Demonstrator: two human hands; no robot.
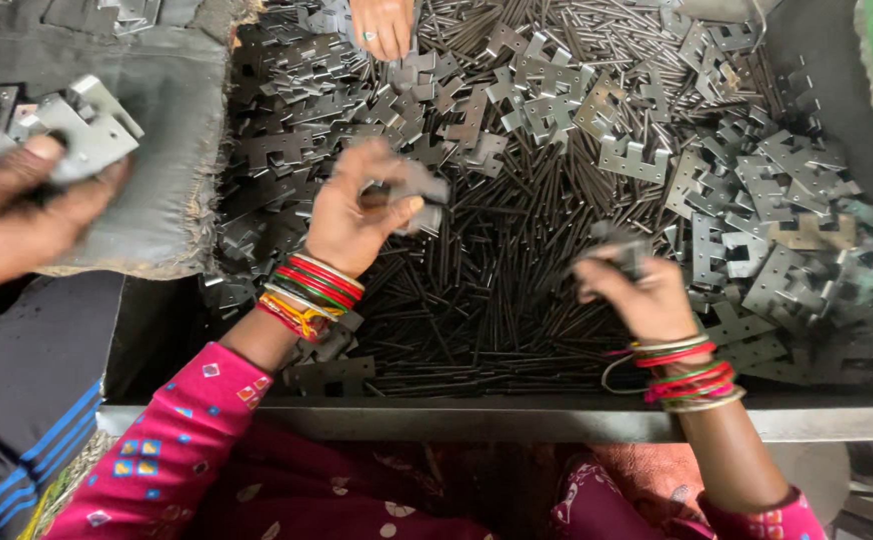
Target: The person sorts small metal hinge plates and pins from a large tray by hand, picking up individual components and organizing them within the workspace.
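Metal tray (517, 418): heaped thin rods (477, 300), notched plates (757, 200) mostly toward two o'clock. Left hand (352, 215), grip closed on plate (419, 188), centre. Right hand (637, 290), four o'clock, grip closed on small plate (617, 248). Plates likely stiff, light, sharp-edged; hold by flat faces.

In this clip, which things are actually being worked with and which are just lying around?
In use:
- left hand holding a grey metal plate
- right hand holding a dark metal piece
- metal tray

Lying about:
- loose plates
- thin rods
- grey cloth
- co-workers' hands
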